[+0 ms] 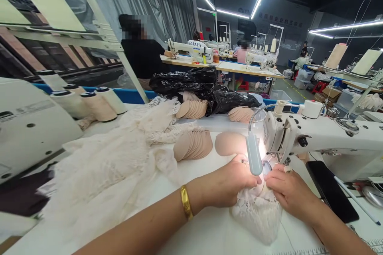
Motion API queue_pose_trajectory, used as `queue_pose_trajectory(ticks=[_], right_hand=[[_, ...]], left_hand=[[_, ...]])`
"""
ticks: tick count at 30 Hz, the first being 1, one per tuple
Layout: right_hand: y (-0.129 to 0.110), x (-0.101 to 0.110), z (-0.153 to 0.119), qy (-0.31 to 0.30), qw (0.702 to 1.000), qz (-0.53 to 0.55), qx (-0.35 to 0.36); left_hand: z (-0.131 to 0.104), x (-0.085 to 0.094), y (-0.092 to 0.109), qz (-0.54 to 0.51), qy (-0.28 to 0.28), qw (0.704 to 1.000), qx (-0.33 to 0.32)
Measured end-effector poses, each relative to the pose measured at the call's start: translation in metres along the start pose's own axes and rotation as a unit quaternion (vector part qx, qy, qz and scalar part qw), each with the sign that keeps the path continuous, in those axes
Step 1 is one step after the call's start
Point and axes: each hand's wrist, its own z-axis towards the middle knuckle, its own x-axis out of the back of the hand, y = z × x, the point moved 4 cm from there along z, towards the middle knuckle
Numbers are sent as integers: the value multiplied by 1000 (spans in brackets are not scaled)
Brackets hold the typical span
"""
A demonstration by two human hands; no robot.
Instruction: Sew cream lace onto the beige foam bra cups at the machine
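A white sewing machine (323, 131) stands at the right, and its grey lamp (254, 154) shines on the work under the needle area. My left hand (230, 181) is closed on white lace fabric (257, 215) just left of the lamp. Fingers bent, my right hand (289, 189) pinches the same fabric right of the lamp, close to the presser foot. The fabric hangs toward me over the white table. A single beige pad (229, 143) lies behind my left hand, beside a fanned stack of beige pads (193, 144).
Loose white lace (110, 175) covers the table's left part. Thread cones (100, 105) stand at the back left. Behind the pads lies a black plastic bag (206, 87). A black phone (332, 191) and a white pen (357, 201) lie at the right. A person (140, 55) sits beyond.
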Motion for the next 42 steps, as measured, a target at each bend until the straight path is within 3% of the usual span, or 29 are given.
queue_pose_trajectory(ticks=[10, 15, 20, 30, 37, 42], right_hand=[[5, 3, -1, -6, 998, -20, -56], [5, 11, 0, 33, 994, -47, -91], [10, 16, 3, 95, 988, 2, -124], [12, 17, 0, 106, 986, 22, -126], [-3, 21, 0, 46, 995, 33, -86], [-16, 11, 3, -20, 996, 74, -38]], left_hand=[[3, 6, 0, -19, 27, 999, 7], [11, 9, -5, -42, 42, 998, 12], [14, 11, -10, -59, 55, 996, 31], [13, 4, -6, -34, 57, 997, 24], [8, 8, -5, -55, 26, 998, 27], [1, -2, 0, 43, 27, 990, 134]])
